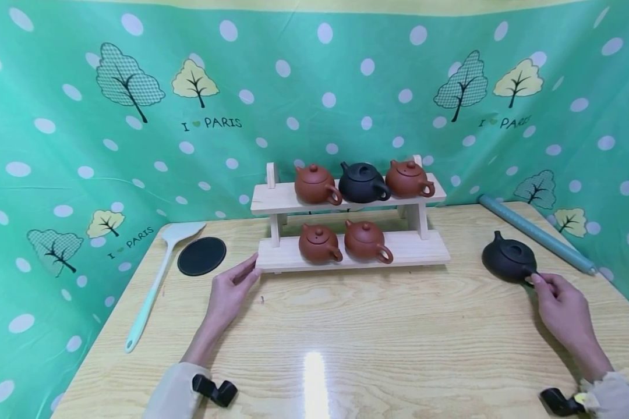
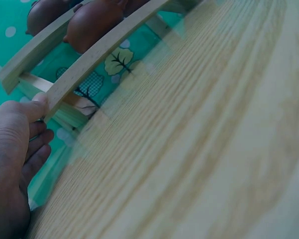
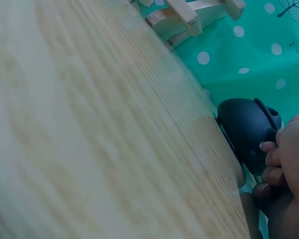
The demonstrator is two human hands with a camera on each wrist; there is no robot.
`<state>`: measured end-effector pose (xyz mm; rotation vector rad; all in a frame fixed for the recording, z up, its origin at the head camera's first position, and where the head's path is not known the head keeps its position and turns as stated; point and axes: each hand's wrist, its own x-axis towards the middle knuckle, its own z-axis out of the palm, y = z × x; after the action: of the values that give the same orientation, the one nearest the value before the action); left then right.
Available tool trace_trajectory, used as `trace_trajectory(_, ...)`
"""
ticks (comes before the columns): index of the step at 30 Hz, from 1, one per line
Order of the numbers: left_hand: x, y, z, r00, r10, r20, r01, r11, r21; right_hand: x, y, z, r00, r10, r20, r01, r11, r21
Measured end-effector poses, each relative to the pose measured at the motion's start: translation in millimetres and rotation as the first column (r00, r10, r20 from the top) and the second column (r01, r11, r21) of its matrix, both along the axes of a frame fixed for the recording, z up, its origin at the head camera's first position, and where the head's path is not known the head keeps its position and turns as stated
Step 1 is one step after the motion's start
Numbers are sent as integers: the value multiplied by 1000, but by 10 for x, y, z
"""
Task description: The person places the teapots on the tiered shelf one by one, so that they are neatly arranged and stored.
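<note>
My left hand (image 1: 232, 289) holds the left end of a two-tier wooden display rack (image 1: 419, 249), its thumb at the front corner of the lower shelf. In the left wrist view, the other fingers lie loosely curled by that shelf's end. Over on the right, my right hand (image 1: 566, 305) pinches the handle of a black teapot (image 1: 508, 259), which is upright with its spout pointing away. On the rack's upper tier a black teapot (image 1: 363, 185) stands between two brown teapots, left (image 1: 312, 186) and right (image 1: 406, 180). Two more brown teapots (image 1: 317, 244) sit on the lower tier.
At the table's left lie a spatula (image 1: 159, 279) with a pale green handle and a round black coaster (image 1: 202, 256). A blue-green roll (image 1: 537, 234) lies along the right back edge. Behind everything hangs a green dotted cloth (image 1: 304, 116).
</note>
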<state>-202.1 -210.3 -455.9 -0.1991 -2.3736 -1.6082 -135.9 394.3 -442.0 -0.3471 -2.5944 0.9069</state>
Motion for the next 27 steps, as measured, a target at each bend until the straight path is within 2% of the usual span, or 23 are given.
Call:
trace_trajectory(9, 10, -5, 1, 1000, -3, 1, 3, 1000, -16, 30, -24, -35, 999, 19, -29, -19, 1000, -12)
trace_trajectory(14, 4, -4, -8, 1000, -12, -2, 12, 1000, 3, 38, -33, -50, 999, 0, -53, -1, 1000, -4)
trace_trajectory(15, 22, 15, 32, 1000, -12, 3, 12, 1000, 5, 40, -37, -53, 999, -4, -54, 4, 1000, -2)
trace_trajectory(20, 26, 24, 42, 1000, -5, 16, 5, 1000, 5, 56, -54, -60, 998, -19, -64, 19, 1000, 4)
trace_trajectory(22, 3, 4, -1, 1000, -3, 8, 3, 1000, -1, 64, -63, -62, 998, -28, -63, 28, 1000, 0)
trace_trajectory(27, -2, 7, -4, 1000, -4, -11, 4, 1000, -15, 74, -90, -59, 996, -62, -61, 62, 998, 0)
